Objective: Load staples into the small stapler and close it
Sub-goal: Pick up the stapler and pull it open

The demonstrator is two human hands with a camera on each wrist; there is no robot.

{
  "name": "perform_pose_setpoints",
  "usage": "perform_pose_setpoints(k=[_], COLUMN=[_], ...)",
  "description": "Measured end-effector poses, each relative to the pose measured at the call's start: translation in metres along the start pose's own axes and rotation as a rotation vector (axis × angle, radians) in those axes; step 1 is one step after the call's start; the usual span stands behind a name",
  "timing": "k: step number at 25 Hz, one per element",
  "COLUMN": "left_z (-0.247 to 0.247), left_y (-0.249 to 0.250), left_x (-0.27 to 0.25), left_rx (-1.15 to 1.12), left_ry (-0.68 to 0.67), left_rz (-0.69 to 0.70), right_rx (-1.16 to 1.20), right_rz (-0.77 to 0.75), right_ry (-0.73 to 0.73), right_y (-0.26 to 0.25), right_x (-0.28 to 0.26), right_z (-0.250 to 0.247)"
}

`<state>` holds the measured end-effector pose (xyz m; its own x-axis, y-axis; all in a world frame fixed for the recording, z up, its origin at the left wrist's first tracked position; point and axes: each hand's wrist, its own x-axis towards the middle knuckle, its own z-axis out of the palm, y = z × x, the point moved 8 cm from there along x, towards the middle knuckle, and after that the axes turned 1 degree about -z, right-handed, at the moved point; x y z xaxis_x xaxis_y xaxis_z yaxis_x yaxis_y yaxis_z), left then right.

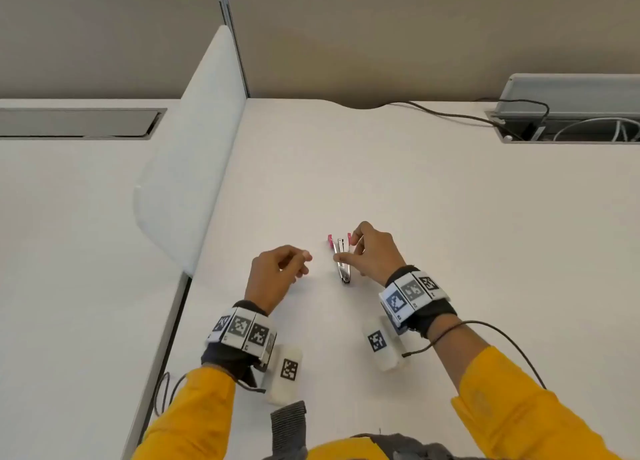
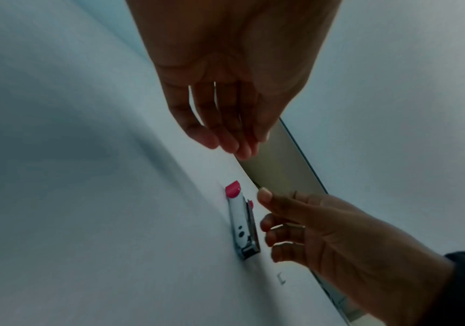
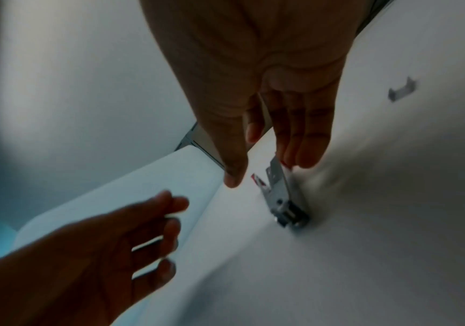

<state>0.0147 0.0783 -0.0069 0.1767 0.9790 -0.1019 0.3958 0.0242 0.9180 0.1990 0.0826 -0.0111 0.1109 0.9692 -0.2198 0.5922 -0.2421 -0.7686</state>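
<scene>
A white desk point(image 1: 415, 200) spreads under the grip, with a white divider panel point(image 1: 194, 169) standing to its left. Beyond it to the far right, an open cable tray point(image 1: 568, 113) holds cables, and a black cable point(image 1: 450, 114) trails out.

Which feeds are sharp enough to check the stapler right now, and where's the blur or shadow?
Head view: bright, even, stapler small but crisp. Left wrist view: dim, bluish, stapler sharp. Right wrist view: dark, left hand motion-blurred, stapler soft beside the right hand.

Yellow long sleeves point(image 1: 512, 407). Dark fabric wrist straps point(image 1: 434, 312), each ringed with white blocks carrying black-and-white fiducial tags point(image 1: 247, 331). White tagged camera pods point(image 1: 379, 343) under both wrists. Thin black cables point(image 1: 509, 338) trailing back.
</scene>
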Motion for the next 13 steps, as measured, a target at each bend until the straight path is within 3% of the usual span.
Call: perform_pose_setpoints(k=[2,9,13], left_z=[-0.004,0.021,0.054], left_y=[-0.003,-0.017,-0.019], left_x=[0.008,0.022,0.017], left_rx=[-0.114,-0.292,-0.601], left_ry=[0.103,0.134,-0.003], left_rz=[-0.061,-0.221,-0.416], right_rx=[-0.025,-0.109,-0.019], right_rz=[0.022,0.040,-0.035], right_ry=[0.016,0.017,0.083], right_y=[-0.004,-0.003,-0.011], right_x=[0.002,0.004,-0.007], right_z=[0.004,0.016,0.003])
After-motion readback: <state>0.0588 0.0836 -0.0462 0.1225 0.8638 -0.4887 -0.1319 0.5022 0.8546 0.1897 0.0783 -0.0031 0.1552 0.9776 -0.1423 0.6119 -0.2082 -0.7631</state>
